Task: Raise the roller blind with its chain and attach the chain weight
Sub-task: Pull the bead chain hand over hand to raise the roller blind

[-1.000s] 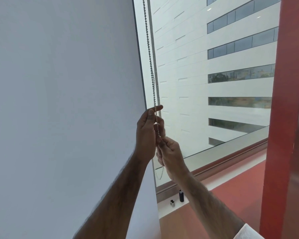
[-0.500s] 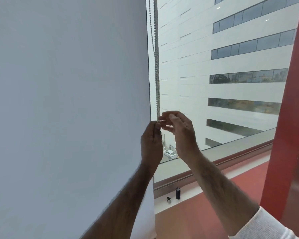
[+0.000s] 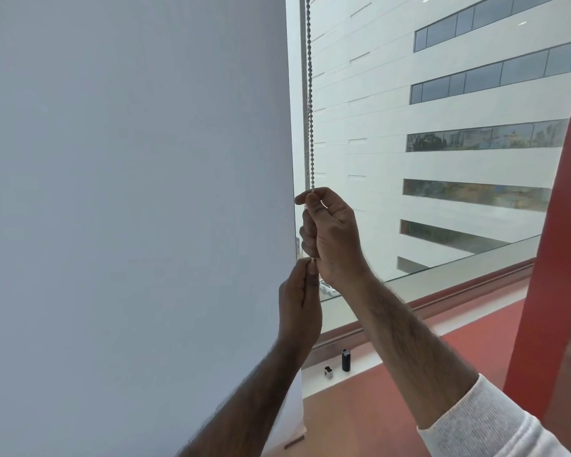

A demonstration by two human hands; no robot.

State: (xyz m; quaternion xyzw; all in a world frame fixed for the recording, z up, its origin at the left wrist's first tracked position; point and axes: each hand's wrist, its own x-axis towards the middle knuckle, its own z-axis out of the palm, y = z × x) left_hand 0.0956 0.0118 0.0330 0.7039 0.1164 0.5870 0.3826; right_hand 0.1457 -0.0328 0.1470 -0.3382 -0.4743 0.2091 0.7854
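A pale grey roller blind (image 3: 129, 209) covers the left part of the window, its bottom bar (image 3: 294, 441) close to the floor. A beaded chain (image 3: 309, 103) hangs down along the blind's right edge. My right hand (image 3: 333, 235) is closed around the chain, with thumb and forefinger pinching it at the top. Just below, my left hand (image 3: 299, 305) pinches the chain between its fingertips. A black cylinder (image 3: 345, 360) and a small white and black piece (image 3: 328, 372) stand on the white sill; they may be the chain weight's parts.
Window glass (image 3: 442, 159) fills the middle, with a pale building outside. A red pillar (image 3: 554, 258) rises at the right. The floor (image 3: 393, 407) below the white sill (image 3: 314, 380) is red.
My right hand has moved from below my left hand to above it and closed around the chain. My left hand now pinches the chain lower down. The view has shifted left.
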